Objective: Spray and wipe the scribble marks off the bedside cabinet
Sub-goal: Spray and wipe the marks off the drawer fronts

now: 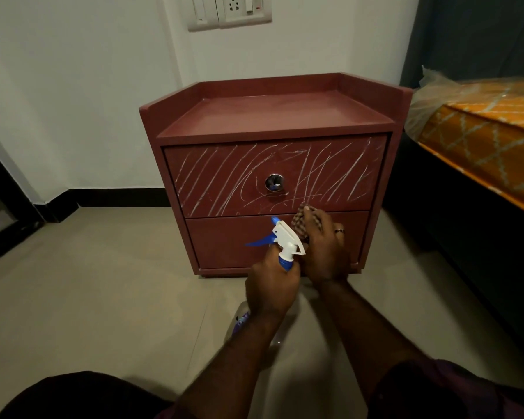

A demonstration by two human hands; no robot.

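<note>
Cabinet [273,176] top drawer bears white scribble marks [212,176].

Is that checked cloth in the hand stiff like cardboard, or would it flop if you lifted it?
Probably floppy: the checked cloth is bunched and creased under the right hand. It likely weighs little, being thin enough to crumple small. Pushed along the upper drawer front, it would probably drag and fold rather than slide.

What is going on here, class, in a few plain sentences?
A person faces a reddish-brown bedside cabinet. The left hand grips a spray bottle by its neck, aimed at the cabinet front. The right hand holds a checked cloth near the top drawer's lower edge. White scribble marks cover that drawer front.
</note>
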